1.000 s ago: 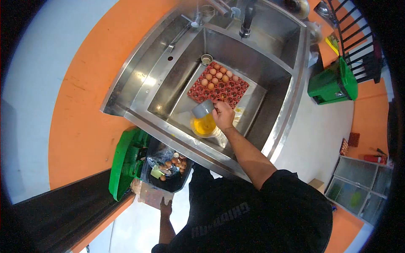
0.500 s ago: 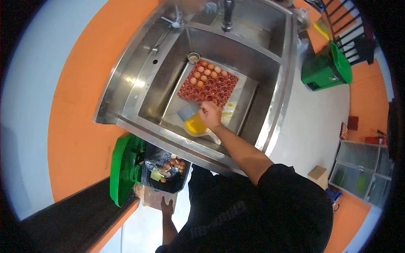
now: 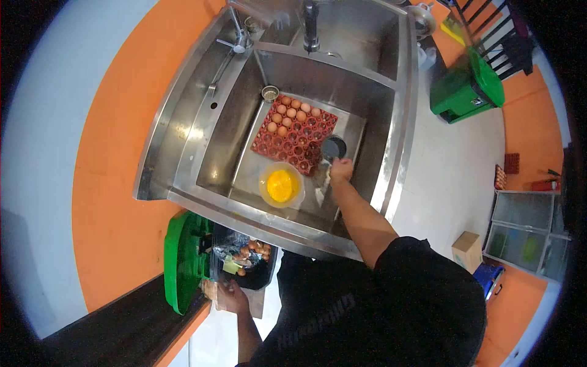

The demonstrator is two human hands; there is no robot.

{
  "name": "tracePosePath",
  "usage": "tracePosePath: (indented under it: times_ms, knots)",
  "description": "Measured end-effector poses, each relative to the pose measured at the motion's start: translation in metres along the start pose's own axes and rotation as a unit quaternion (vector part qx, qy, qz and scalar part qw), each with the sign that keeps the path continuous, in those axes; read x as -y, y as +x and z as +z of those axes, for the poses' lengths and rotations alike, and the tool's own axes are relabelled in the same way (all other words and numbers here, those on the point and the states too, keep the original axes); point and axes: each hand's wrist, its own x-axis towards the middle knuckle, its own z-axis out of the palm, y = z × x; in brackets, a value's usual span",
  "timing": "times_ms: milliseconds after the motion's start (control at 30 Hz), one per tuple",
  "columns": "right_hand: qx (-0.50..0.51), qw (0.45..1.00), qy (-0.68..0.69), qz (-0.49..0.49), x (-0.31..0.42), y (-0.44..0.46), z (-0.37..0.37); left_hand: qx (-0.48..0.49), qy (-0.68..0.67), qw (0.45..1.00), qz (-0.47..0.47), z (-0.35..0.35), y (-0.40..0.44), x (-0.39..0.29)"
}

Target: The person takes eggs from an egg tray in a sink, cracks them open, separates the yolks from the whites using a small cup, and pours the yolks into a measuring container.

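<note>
In the sink, my right hand (image 3: 341, 169) is closed on a dark grey cup (image 3: 334, 147), held over the right edge of a red egg tray (image 3: 287, 145). Brown eggs (image 3: 282, 109) fill the tray's far left part, and its other hollows hold no whole eggs. Close by on the sink floor stands a translucent bowl (image 3: 297, 199) with yellow egg (image 3: 282, 185) in it. Low at the left, my left hand (image 3: 233, 298) hangs beside an open bin (image 3: 262, 278), fingers apart and holding nothing that I can see. Eggshells (image 3: 254, 249) and plastic wrap lie in the bin.
The steel sink (image 3: 244, 214) has a raised front rim. A small metal strainer cup (image 3: 269, 93) sits at the tray's far corner. The bin's green lid (image 3: 179, 263) stands open at the left. Another green bin (image 3: 468, 92) is on the floor at right.
My right hand has carried the grey cup from above the bowl to the right, over the tray's edge. The bowl now shows fully. My left hand has risen closer to the bin.
</note>
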Motion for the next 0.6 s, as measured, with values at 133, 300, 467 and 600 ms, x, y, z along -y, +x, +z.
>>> tracePosePath:
  times_ms: [133,300,467,600]
  knots:
    - [0.17,0.932,-0.309,-0.085,0.0,-0.002,-0.033,-0.048,-0.056,0.976,0.203,0.042,0.055,-0.124]
    - [0.265,0.83,-0.488,-0.059,-0.068,0.021,-0.005,0.001,-0.017,0.936,0.35,0.105,0.112,-0.223]
    - [0.288,0.815,-0.502,-0.033,-0.093,0.033,0.001,0.032,0.08,0.919,0.384,0.141,0.128,-0.227]
    - [0.293,0.819,-0.493,-0.028,-0.085,0.036,-0.006,0.029,0.103,0.919,0.378,0.14,0.124,-0.215]
